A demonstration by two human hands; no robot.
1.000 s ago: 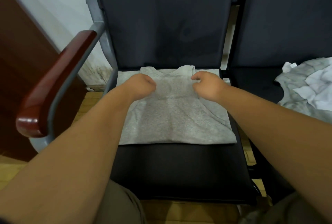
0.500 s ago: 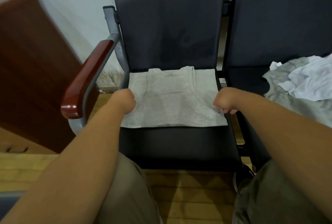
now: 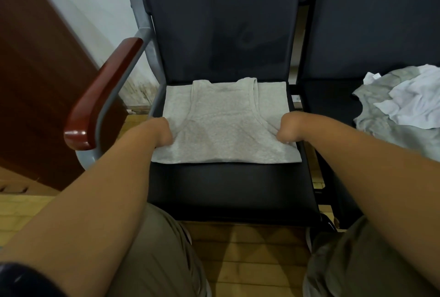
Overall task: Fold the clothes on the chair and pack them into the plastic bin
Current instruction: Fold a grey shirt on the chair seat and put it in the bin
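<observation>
**Vest** (image 3: 226, 127): grey marl knit, sleeveless, folded to a rough rectangle. The straps and scooped neck lie uppermost, toward the backrest (image 3: 221, 29). It lies flat on the rear half of the seat (image 3: 226, 192), with its front hem running straight across the seat's middle. Its sides reach almost to the seat's left and right edges. Shallow creases pucker toward both sides.

**Left hand** (image 3: 164, 133): fingers curled, grasping the vest's left edge near the front corner.

**Right hand** (image 3: 289, 130): fingers curled, grasping the right edge opposite. The fingertips are hidden under the knuckles.

**Seat**: black padded covering, smooth with a faint sheen and a squared front edge. The front half lies bare ahead of the hem. The backrest has the same covering, stands upright and is slightly dimpled.

**Armrest** (image 3: 102, 96): glossy red-brown wood with a rounded end, on grey metal tube. It is just beside the left forearm.

**Next seat** (image 3: 333, 96): matching black, to the right across a narrow gap.

**Pile** (image 3: 381, 115): crumpled grey cloth on the next seat, with white cloth (image 3: 419, 103) rumpled on top. It is well apart from the right hand.

**Cabinet** (image 3: 35, 82): dark brown wood with a flat face, left of the armrest.

**Floor** (image 3: 250, 249): yellow wood strips, showing between the person's knees.
</observation>
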